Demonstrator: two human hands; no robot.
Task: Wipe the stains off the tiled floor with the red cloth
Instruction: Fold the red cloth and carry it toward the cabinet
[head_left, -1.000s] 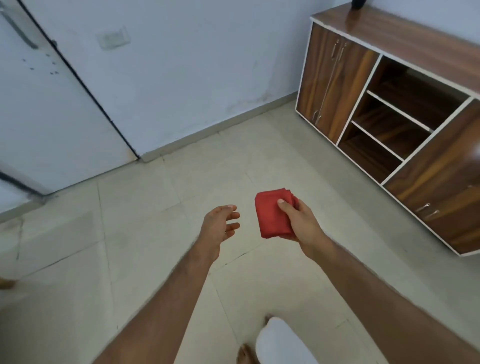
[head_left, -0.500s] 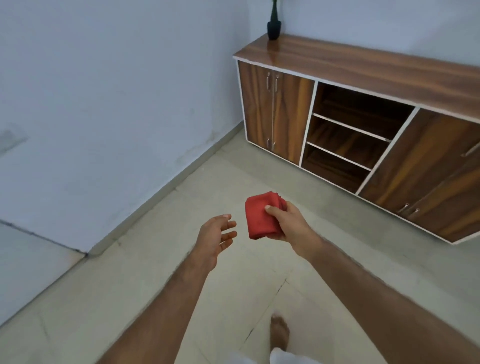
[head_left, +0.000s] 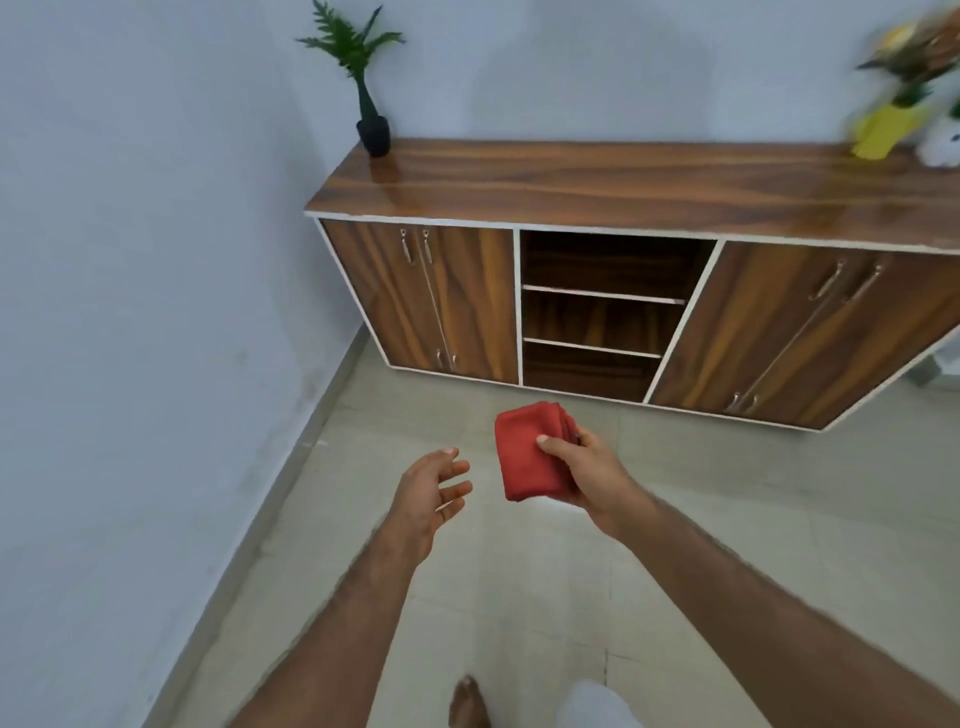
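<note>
A bare foot (head_left: 467, 701) stands on the tiled floor (head_left: 519, 597), where wiping has apparently not yet begun: the cloth is held in the air and no stain is clearly visible. The left hand (head_left: 431, 493) hangs empty, fingers loosely spread. The right hand (head_left: 582, 473) grips the folded red cloth (head_left: 524, 452) above the tiles, thumb pressed on top. Beyond stands a wooden sideboard (head_left: 623, 192) bearing a small potted plant (head_left: 366, 83).

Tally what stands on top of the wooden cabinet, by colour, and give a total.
Black vase with green plant: 1
Yellow vase with blurred flowers: 1
White object at the right edge, partly cut off: 1
Total: 3, all on the cabinet.
</note>
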